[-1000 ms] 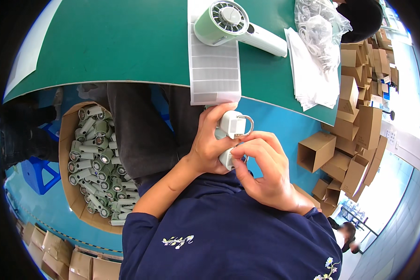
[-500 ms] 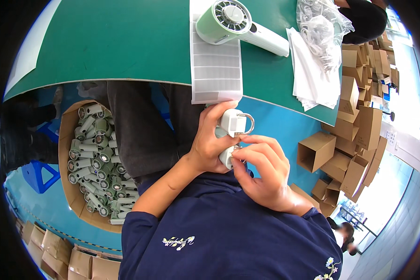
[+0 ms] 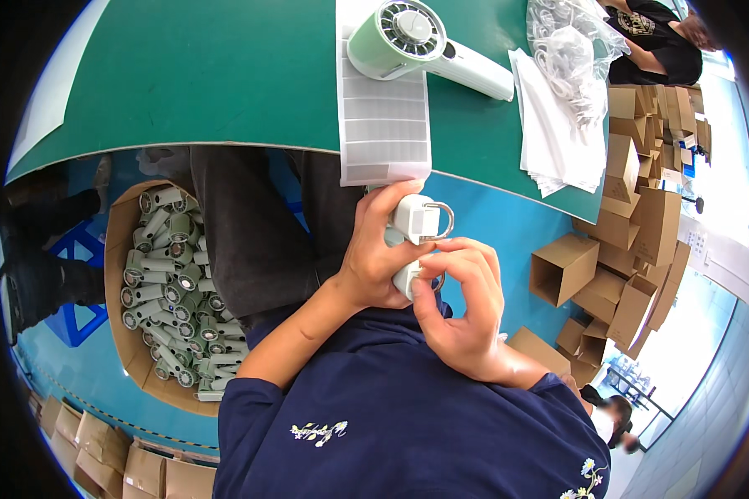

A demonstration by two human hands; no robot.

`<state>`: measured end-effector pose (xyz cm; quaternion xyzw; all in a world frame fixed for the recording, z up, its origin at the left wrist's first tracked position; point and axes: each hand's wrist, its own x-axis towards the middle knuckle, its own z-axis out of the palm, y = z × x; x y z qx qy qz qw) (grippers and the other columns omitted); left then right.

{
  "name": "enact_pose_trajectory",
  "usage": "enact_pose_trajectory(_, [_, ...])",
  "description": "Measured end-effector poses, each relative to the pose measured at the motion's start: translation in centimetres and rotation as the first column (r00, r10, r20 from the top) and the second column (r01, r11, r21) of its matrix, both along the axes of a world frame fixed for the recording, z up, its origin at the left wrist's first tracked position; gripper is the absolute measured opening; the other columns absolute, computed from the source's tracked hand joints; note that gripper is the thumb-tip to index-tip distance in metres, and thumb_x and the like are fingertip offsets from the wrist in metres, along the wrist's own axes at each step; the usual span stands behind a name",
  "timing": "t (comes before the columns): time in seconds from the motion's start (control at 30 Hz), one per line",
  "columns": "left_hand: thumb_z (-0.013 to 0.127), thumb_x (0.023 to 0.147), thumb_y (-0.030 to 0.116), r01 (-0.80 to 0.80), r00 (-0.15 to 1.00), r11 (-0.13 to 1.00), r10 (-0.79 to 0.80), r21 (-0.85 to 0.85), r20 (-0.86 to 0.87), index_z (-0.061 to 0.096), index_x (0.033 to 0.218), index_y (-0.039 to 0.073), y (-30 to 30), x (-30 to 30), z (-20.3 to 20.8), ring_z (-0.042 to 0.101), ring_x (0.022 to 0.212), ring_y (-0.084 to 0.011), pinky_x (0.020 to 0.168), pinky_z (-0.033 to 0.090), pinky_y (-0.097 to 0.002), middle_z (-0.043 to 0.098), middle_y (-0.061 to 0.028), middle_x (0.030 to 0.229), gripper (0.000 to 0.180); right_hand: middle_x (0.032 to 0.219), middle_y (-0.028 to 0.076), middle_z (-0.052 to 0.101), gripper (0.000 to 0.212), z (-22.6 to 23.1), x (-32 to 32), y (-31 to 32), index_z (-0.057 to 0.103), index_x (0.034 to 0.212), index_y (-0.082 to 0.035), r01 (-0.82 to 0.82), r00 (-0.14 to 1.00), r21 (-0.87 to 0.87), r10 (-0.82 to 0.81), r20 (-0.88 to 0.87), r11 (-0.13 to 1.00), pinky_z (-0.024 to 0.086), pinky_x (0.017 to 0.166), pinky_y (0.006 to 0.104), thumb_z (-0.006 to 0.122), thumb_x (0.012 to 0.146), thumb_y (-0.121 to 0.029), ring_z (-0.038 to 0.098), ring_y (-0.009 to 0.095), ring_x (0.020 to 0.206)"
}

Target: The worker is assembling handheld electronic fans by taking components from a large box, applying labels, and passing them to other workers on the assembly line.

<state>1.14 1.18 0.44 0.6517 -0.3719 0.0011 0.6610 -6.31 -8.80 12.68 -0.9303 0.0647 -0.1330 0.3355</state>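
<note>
My left hand is wrapped round two pale handheld fans just in front of the table edge. The end of the upper fan points right and carries a metal loop. Below it, the end of the lower fan shows beside my left thumb. My right hand is closed in a pinch, thumb and forefinger tips against the lower fan's end. Part of a metal loop shows behind those fingers; whatever sits between the tips is hidden.
On the green table lie a green-white handheld fan, a strip of grey labels, white sheets and a bag of white cables. A carton of fans stands at left; empty cartons at right.
My right hand has shifted slightly left and its fingers have turned at the lower fan's end. The left hand holds still. A person at the far right leans further into view.
</note>
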Motion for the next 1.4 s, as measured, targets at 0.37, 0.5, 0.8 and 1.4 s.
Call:
enact_pose_trajectory(0.37, [0.086, 0.064, 0.023, -0.012, 0.999, 1.000, 0.012, -0.003, 0.044, 0.074, 0.104, 0.013, -0.3, 0.3, 0.0, 0.050, 0.124, -0.0472, 0.102, 0.042, -0.0539, 0.046, -0.0266, 0.144, 0.043, 0.116, 0.007, 0.045, 0.053, -3.1, -1.8, 1.5, 0.037, 0.136, -0.004, 0.259, 0.966, 0.656, -0.207, -0.157, 0.709, 0.044, 0.096, 0.0337, 0.067, 0.091, -0.007, 0.048, 0.015, 0.106])
enact_pose_trajectory(0.5, [0.086, 0.063, 0.024, -0.011, 1.000, 1.000, 0.010, 0.007, 0.010, 0.074, 0.108, 0.015, -0.1, 0.4, 0.0, 0.050, 0.124, -0.0470, 0.102, 0.042, -0.0542, 0.047, -0.0269, 0.143, 0.047, 0.117, 0.008, 0.044, 0.055, -3.4, -1.1, 1.6, 0.034, 0.135, -0.003, 0.207, 0.974, 0.739, -0.202, -0.098, 0.641, 0.043, 0.096, 0.0351, 0.067, 0.093, -0.013, 0.048, 0.017, 0.106])
enact_pose_trajectory(0.8, [0.087, 0.064, 0.009, -0.082, 0.678, 0.997, 0.050, -0.007, -0.733, 0.076, 0.114, 0.017, 4.4, -2.6, 3.9, 0.050, 0.128, -0.0446, 0.101, 0.048, -0.0481, 0.043, -0.0271, 0.143, 0.052, 0.108, 0.016, 0.055, 0.038, -4.5, 0.7, -2.7, 0.046, 0.122, 0.002, -0.062, 0.912, 0.455, -0.135, 0.388, 0.888, 0.049, 0.093, 0.0393, 0.067, 0.093, -0.012, 0.058, 0.026, 0.099])
enact_pose_trajectory(1.4, [0.081, 0.068, 0.012, -0.290, 0.628, 0.622, -0.449, 0.727, 0.635, 0.068, 0.106, 0.009, -5.1, 42.3, 14.4, 0.049, 0.130, -0.0412, 0.111, 0.039, -0.0465, 0.048, -0.0227, 0.138, 0.040, 0.086, 0.005, 0.068, 0.014, -5.3, 9.6, -6.5, 0.069, 0.088, -0.009, 0.188, 0.910, -0.115, -0.129, 0.393, 0.975, 0.051, 0.074, 0.0378, 0.071, 0.076, -0.002, 0.067, 0.027, 0.082])
